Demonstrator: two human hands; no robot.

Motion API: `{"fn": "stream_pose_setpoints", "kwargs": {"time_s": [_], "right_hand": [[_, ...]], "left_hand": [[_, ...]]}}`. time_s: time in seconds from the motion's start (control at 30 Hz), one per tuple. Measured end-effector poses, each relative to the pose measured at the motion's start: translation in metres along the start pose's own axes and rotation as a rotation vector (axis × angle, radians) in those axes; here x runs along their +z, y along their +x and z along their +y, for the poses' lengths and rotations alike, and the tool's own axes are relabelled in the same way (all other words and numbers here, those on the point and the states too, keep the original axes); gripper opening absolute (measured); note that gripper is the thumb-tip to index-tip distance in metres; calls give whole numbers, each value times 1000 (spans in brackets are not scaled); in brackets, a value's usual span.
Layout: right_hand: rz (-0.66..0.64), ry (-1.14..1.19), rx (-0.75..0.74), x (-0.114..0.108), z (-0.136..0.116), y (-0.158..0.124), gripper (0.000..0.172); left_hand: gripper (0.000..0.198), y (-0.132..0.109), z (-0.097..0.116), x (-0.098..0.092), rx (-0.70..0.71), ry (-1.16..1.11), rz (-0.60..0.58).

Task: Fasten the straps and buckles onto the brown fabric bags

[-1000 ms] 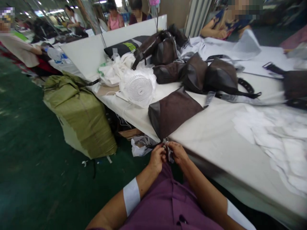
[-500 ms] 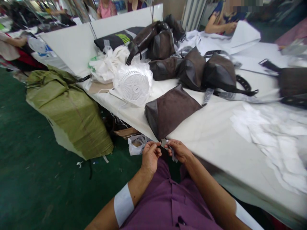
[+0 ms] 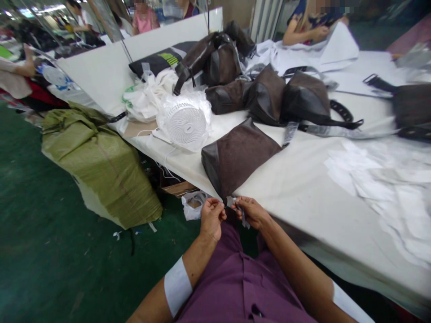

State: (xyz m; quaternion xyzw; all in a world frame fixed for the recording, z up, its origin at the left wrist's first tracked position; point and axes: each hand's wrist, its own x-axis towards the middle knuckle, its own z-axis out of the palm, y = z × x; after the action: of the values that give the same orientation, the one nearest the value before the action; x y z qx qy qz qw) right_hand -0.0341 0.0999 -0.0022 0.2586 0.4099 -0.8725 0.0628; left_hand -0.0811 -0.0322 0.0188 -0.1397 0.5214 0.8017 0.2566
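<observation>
A dark brown bag (image 3: 247,152) with black corner panels lies on the white-covered table (image 3: 296,184), one corner reaching the edge in front of me. Right at that corner, my left hand (image 3: 212,216) is closed in a pinch; what sits between its fingertips is too small to make out. Close beside it, my right hand (image 3: 252,211) is closed on a crumpled strip of clear plastic wrap (image 3: 245,220) that hangs below the fingers. A small dark end piece of the bag shows between both hands.
Several similar brown bags (image 3: 305,101) lie farther back. A plastic-wrapped white fan (image 3: 186,123) stands at the table's left edge. White sheets (image 3: 387,184) spread to the right. A large olive sack (image 3: 97,166) stands on the green floor. A co-worker (image 3: 306,27) handles white material across the table.
My left fingers have curled in and shifted slightly at the bag's corner. The right hand stays nearly in place. The whole view has turned a little.
</observation>
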Motion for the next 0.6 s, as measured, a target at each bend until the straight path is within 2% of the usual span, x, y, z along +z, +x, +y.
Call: {"fn": "stream_pose_setpoints", "kwargs": {"time_s": [0.1, 0.27, 0.47, 0.6], "right_hand": [[-22, 34, -1, 0, 1, -1, 23], [-20, 40, -4, 0, 1, -1, 23], [-1, 69, 3, 1, 1, -1, 24], [-8, 75, 22, -1, 2, -1, 25]], "left_hand": [[34, 0, 1, 1, 16, 31, 3], [32, -3, 5, -3, 38, 223, -26], [22, -4, 1, -12, -38, 238, -30], [24, -4, 0, -18, -71, 240, -8]]}}
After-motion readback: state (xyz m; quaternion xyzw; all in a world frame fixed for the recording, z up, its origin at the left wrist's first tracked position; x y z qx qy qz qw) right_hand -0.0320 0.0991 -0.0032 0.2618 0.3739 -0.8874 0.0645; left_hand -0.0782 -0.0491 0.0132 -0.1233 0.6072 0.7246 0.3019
